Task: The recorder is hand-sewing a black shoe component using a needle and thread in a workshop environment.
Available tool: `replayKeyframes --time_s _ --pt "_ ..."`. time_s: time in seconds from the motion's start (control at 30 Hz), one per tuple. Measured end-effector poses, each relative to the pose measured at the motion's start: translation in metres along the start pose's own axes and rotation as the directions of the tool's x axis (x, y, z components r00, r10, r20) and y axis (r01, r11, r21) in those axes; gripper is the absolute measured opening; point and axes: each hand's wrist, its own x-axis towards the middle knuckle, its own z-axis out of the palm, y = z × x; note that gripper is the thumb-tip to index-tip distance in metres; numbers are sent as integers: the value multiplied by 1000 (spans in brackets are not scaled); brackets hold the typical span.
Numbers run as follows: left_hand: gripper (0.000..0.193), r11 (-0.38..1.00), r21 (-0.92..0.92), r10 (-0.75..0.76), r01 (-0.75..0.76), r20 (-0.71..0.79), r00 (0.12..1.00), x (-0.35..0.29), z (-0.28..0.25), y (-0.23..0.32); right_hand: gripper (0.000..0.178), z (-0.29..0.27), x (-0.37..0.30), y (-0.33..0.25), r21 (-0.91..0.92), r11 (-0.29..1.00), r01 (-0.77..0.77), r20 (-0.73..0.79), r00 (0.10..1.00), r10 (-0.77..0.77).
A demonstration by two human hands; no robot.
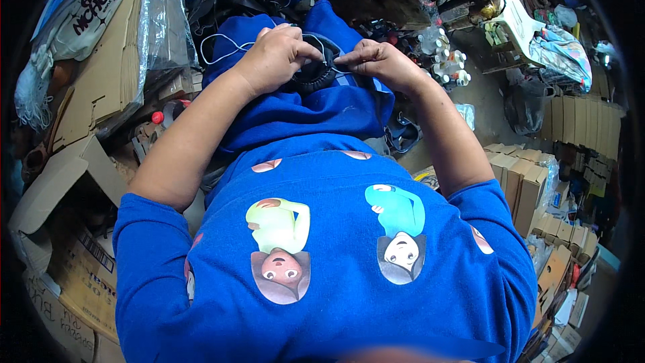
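Note:
In my lap rests a dark, rounded piece with a ribbed or gathered edge [314, 81]; its kind is hard to tell, though it may be part of a shoe. A thin white cord [213, 35] loops out past my left hand [281, 55] and runs over the dark piece. That hand is closed, thumb and forefinger pinching at the cord above the piece. From the other side, my right hand [377, 64] pinches with its fingertips at the dark piece's edge, where the cord passes. My hands partly hide the piece.
Flattened cardboard [107, 60] and clear plastic wrap [161, 27] stand at the left. Several small white bottles [449, 64] are beyond my right arm. A white plastic chair [517, 17] with a cloth stands farther right. Stacked cardboard boxes [514, 181] line the right side.

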Motion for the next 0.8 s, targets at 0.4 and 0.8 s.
replayKeyframes --time_s 0.4,0.8 --pt "28 918 -283 -279 279 39 959 -9 0 13 28 15 -5 -5 12 999 48 -130 990 -46" --pt "12 998 62 -6 10 -64 998 0 6 -5 21 2 12 -2 24 998 49 -72 996 -47"
